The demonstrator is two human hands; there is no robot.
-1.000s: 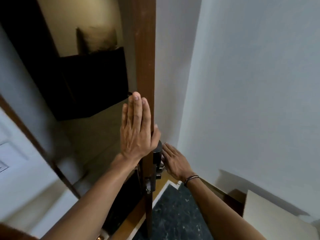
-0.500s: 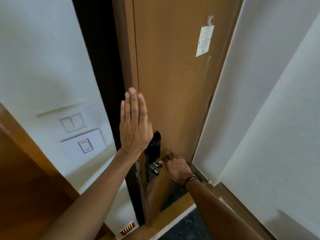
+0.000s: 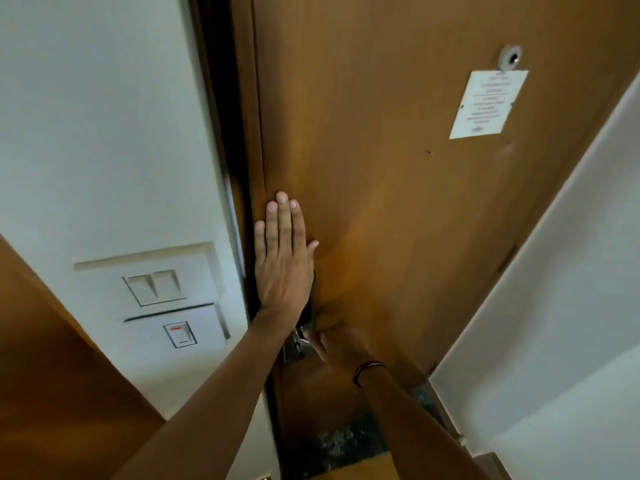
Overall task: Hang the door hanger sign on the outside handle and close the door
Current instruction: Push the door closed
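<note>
The brown wooden door [image 3: 398, 202] stands almost flush with its frame [image 3: 216, 133], with only a thin dark gap at the left edge. My left hand [image 3: 282, 265] lies flat on the door near that edge, fingers straight and together, just above the black lock plate [image 3: 309, 315]. My right hand [image 3: 341, 344], blurred, is wrapped on the metal inside handle [image 3: 299, 341] below the lock. No door hanger sign shows in this view; the outside handle is hidden behind the door.
A white notice [image 3: 486, 103] and a peephole [image 3: 509, 57] sit high on the door. Wall switches [image 3: 154, 287] are left of the frame. A white wall [image 3: 554, 341] closes in on the right. Dark stone floor [image 3: 346, 441] lies below.
The door has swung from wide open to nearly shut. My left hand has stayed pressed flat near its edge, and my right hand has stayed on the inside handle.
</note>
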